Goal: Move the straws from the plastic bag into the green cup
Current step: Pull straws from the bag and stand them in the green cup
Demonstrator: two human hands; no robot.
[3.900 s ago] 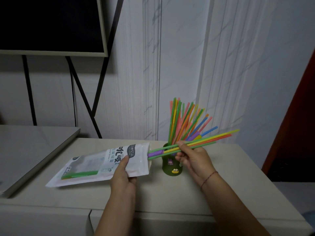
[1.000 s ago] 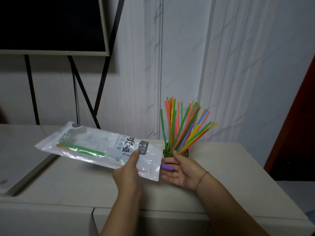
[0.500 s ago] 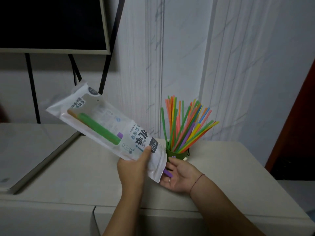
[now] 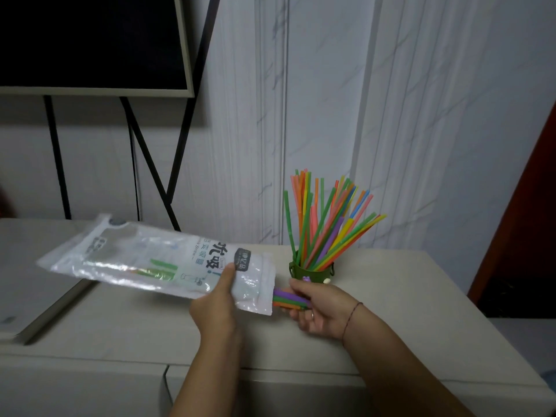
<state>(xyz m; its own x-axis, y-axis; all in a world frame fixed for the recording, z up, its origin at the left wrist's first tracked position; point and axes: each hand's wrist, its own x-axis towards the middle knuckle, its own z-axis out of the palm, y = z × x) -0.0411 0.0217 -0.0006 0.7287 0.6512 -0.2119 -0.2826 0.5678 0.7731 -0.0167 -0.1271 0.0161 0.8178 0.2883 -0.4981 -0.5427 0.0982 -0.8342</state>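
Near the desk's far right corner: green cup (image 4: pixel 312 270) is standing upright, crammed with a fan of thin, rigid, bright straws (image 4: pixel 323 224).
Change: plastic bag (image 4: pixel 156 261), tipped steeply mouth-down half a second ago, is now lying nearly level above the desk (image 4: pixel 391 299); a short bundle of remaining straws (image 4: pixel 288 297) is poking out of its mouth.
Left hand (image 4: pixel 218 305): clamped on the bag near its open end, thumb on top.
Right hand (image 4: pixel 320 311): fingers curling round the emerging bundle, just in front of the cup.
Meaning: the last few are coming out; the task is judged nearly complete.
Materials: glossy, crinkled, translucent printed film; smooth tubular straws; matte pale desk top.
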